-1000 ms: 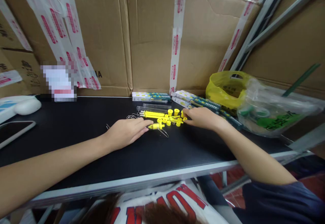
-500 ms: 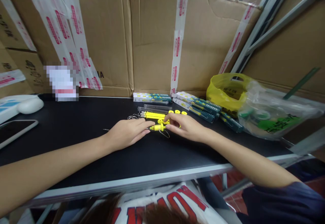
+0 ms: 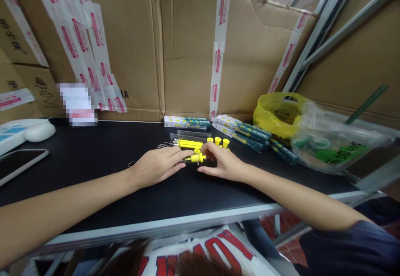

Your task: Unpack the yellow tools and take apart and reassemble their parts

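Note:
My left hand (image 3: pixel 161 163) is closed round a slim dark or clear tube that has a yellow flanged end piece (image 3: pixel 196 158) pointing right. A thin wire end (image 3: pixel 131 164) shows to the left of that hand. Beside the yellow end, my right hand (image 3: pixel 223 161) curves with thumb and forefinger apart; its other fingers are partly hidden. Just beyond the hands lie several yellow rods with metal tips (image 3: pixel 190 143) and clear tubes (image 3: pixel 193 134). Small yellow caps (image 3: pixel 218 141) stand behind my right fingers.
Printed green and white packages (image 3: pixel 240 131) lie along the back, below a cardboard wall (image 3: pixel 187 51). At right sit a yellow plastic bag (image 3: pixel 261 111) and a clear bag (image 3: pixel 337 142). A phone (image 3: pixel 18 163) and a white device (image 3: pixel 39 130) are at left. The table edge (image 3: pixel 175 222) runs in front.
My right thumb and forefinger have parted and moved off the yellow end piece. The wire loop that hung below it is now mostly out of sight. My left hand keeps its hold.

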`<state>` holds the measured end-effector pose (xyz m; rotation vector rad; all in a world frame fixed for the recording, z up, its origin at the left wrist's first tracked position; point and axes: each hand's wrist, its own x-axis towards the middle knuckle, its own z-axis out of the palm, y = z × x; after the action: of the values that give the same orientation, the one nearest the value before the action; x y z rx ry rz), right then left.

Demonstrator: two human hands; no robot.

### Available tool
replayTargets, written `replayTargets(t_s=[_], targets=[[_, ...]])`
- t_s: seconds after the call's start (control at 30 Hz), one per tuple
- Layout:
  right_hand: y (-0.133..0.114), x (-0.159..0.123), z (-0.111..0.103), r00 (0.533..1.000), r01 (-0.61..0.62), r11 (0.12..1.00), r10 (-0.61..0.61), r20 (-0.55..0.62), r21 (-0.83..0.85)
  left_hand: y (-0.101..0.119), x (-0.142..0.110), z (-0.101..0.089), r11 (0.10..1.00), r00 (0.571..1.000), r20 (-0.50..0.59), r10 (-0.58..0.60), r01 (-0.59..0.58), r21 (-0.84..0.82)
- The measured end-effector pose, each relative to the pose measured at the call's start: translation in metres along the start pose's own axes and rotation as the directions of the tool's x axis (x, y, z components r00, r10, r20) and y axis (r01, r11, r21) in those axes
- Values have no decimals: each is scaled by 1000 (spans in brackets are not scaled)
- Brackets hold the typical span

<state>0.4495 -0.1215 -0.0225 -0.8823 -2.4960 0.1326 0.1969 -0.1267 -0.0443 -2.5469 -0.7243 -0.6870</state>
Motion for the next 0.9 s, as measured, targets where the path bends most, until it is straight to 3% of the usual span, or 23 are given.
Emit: replayTargets(t_s=[0.17, 0.3, 0.43, 0.53, 0.63, 0.9], targets=[[8, 4, 14, 990, 54, 987, -33, -136, 150, 0, -1, 1, 999, 999, -22, -41, 42, 22], [8, 7, 19, 992, 94, 951, -64, -108, 296, 1, 1, 1, 999, 998, -32, -46, 47, 20], [-1, 6, 23, 994, 47, 936, -9, -110, 349, 4, 4, 2, 994, 993, -59, -105, 107, 37], [-8, 5, 25, 987, 70, 968, -32, -158, 241, 6, 4, 5, 984, 984, -47, -172, 174, 39], [-11, 5, 25, 970, 173, 984, -164, -182, 36, 5, 3, 7, 979, 980, -16, -197, 197, 48], [-8, 4, 24, 930, 320, 902, -358, -87, -290, 6, 1, 5, 983, 985, 44, -167, 163, 84]])
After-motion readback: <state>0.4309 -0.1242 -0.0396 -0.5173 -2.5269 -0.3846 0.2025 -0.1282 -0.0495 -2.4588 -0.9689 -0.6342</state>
